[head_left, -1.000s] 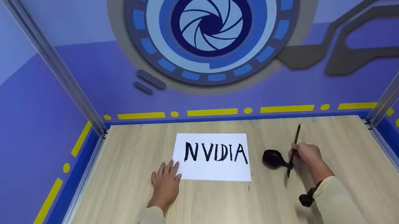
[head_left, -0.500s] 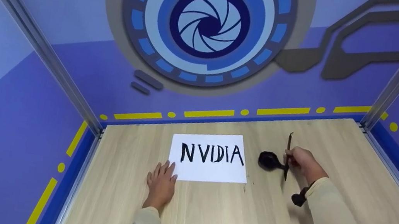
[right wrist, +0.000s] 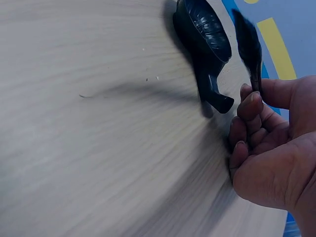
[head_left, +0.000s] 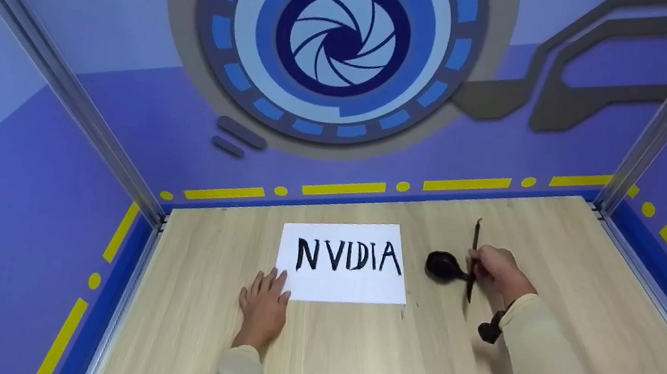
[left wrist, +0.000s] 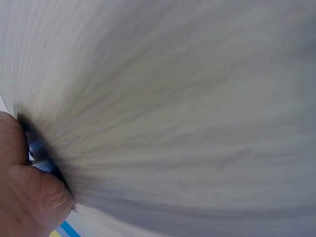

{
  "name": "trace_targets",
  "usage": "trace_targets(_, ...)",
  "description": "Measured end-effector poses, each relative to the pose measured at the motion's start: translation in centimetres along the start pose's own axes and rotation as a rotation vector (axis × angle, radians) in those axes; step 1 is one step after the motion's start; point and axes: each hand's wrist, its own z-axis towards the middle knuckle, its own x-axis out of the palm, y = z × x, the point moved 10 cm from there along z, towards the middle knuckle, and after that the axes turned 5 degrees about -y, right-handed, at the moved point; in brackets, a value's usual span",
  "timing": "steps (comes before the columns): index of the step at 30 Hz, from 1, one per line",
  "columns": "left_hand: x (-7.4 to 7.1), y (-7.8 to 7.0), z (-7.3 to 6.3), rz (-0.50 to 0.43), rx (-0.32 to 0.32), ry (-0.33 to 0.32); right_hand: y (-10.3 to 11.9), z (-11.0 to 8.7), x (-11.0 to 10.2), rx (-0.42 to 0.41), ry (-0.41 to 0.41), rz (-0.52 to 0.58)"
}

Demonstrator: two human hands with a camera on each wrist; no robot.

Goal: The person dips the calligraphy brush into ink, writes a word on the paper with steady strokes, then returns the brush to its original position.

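Observation:
In the head view, my right hand [head_left: 499,272] pinches a dark brush [head_left: 476,243] between thumb and fingers. Black bristles [right wrist: 248,44] show clearly in the right wrist view, pointing away from the fingertips. Left of that hand, a black round dish [head_left: 443,266] with a short handle sits on the table, its inside glossy and dark. My left hand [head_left: 264,309] lies flat with fingers spread, its fingertips at the lower left corner of a white paper sheet [head_left: 345,290]. "NVIDIA" is lettered in black across the sheet. The left wrist view catches only part of the left hand [left wrist: 29,192].
Both hands work over a light wooden table [head_left: 342,358]. A blue and purple printed wall [head_left: 284,167] closes off the back, with metal posts [head_left: 656,121] at the corners. Small specks [right wrist: 157,77] lie on the wood near the dish.
The whole head view has shifted slightly left. The brush's upper end has dropped a little and the brush stands more upright in view. The left hand stays at the paper's corner.

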Motion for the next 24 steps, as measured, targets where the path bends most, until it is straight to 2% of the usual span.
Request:
trace_targets(3, -0.08, -0.03, -0.07, 0.001, 0.011, -0.012, -0.1, 0.12, -0.04, -0.007, -0.012, -0.033)
trace_targets(9, -0.09, -0.23, -0.11, 0.012, 0.0, 0.009, -0.12, 0.52, -0.33, -0.035, -0.049, -0.152)
trace_targets(16, -0.33, -0.79, -0.23, 0.04, -0.024, 0.049, -0.37, 0.7, -0.33, -0.039, -0.054, -0.096)
trace_targets(22, -0.35, -0.72, -0.27, 0.045, -0.024, 0.05, -0.13, 0.55, -0.36, -0.057, -0.084, -0.238)
trace_targets(24, -0.39, -0.59, -0.26, 0.032, -0.019, 0.042, -0.03, 0.44, -0.2, -0.06, -0.084, -0.222)
